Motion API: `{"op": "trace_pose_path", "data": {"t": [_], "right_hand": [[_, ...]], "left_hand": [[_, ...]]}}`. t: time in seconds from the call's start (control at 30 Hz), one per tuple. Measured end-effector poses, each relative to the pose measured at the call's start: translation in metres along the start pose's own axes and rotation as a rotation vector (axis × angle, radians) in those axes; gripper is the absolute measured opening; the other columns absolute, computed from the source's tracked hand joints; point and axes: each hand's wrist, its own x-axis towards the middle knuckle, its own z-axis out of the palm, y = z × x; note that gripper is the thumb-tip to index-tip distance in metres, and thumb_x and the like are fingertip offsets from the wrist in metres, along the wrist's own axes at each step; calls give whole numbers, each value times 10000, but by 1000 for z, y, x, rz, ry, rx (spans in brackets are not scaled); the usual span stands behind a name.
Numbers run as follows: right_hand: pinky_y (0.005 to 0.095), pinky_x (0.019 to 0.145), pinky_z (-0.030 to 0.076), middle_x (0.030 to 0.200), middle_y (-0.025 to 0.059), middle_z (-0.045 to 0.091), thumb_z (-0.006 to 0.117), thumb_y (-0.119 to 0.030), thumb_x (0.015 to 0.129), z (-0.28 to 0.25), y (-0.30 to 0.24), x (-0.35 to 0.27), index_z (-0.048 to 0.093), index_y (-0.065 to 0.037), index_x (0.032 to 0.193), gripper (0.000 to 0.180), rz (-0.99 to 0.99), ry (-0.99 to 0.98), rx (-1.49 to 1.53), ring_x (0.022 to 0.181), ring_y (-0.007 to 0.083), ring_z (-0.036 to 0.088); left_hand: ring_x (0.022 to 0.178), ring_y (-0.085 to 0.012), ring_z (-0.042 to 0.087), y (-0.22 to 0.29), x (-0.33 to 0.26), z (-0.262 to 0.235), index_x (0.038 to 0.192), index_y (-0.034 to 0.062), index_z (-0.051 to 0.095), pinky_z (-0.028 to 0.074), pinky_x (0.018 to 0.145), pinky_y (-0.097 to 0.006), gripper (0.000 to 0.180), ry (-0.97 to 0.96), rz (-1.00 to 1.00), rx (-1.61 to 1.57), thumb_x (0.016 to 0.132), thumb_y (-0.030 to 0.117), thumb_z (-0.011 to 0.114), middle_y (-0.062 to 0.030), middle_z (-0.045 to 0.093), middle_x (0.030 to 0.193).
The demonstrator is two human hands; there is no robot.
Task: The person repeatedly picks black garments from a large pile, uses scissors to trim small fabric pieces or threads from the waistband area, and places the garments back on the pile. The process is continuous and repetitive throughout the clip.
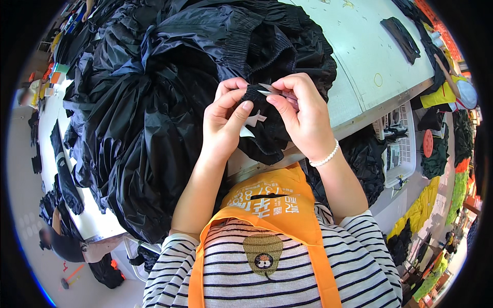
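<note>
My left hand point(226, 115) pinches the ribbed edge of a black garment point(264, 141) between thumb and fingers, just above the table's near edge. White labels point(252, 121) hang from the garment below my fingertips. In my right hand point(305, 113), thumb and fingers close around small thread snips point(269, 89). Their pointed silver blades reach left to the garment's edge beside my left fingertips. The blades look slightly apart; whether a thread lies between them is too small to tell. Most of the snips' handle is hidden by my right fingers.
A large heap of black garments point(138, 138) covers the table's left and middle. On the white table point(354, 66) at right lies a folded black garment point(400, 39). A white basket point(408, 154) stands below its edge. Other people work at far right point(447, 92) and lower left point(67, 246).
</note>
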Motion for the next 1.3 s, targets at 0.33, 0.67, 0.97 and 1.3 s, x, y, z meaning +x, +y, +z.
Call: {"op": "trace_pose_path", "data": {"t": [0.33, 0.67, 0.97, 1.3], "right_hand": [[255, 599, 499, 877, 62, 587, 714, -109, 823, -4, 3, 0, 558, -30, 945, 213, 23, -47, 79, 675, 180, 618], [245, 647, 515, 878, 65, 584, 713, -79, 825, -2, 4, 2, 563, -9, 947, 207, 73, -117, 224, 722, 158, 625], [243, 655, 513, 867, 60, 584, 710, -80, 829, -4, 1, 4, 574, -6, 925, 183, 76, -124, 192, 712, 156, 621], [202, 645, 469, 857, 27, 581, 719, -80, 833, 0, 10, -6, 579, -5, 976, 213, 237, 51, 394, 699, 62, 547]], "left_hand": [[1019, -144, 524, -1, 0, -2, 1033, -29, 640, 445, 865, -235, 204, -17, 51, 176, 855, -89, 560, -71, 501, 1138], [973, -158, 534, -2, 1, -2, 973, -18, 624, 450, 817, -235, 207, -24, 121, 318, 809, -124, 556, -84, 520, 1096], [1016, -167, 510, 4, 1, -1, 968, -17, 616, 419, 854, -239, 198, -60, 88, 379, 811, -119, 551, -89, 512, 1117], [992, -158, 532, 0, 0, 0, 982, -29, 625, 448, 832, -235, 193, -10, 54, 272, 819, -109, 558, -81, 522, 1099]]}}
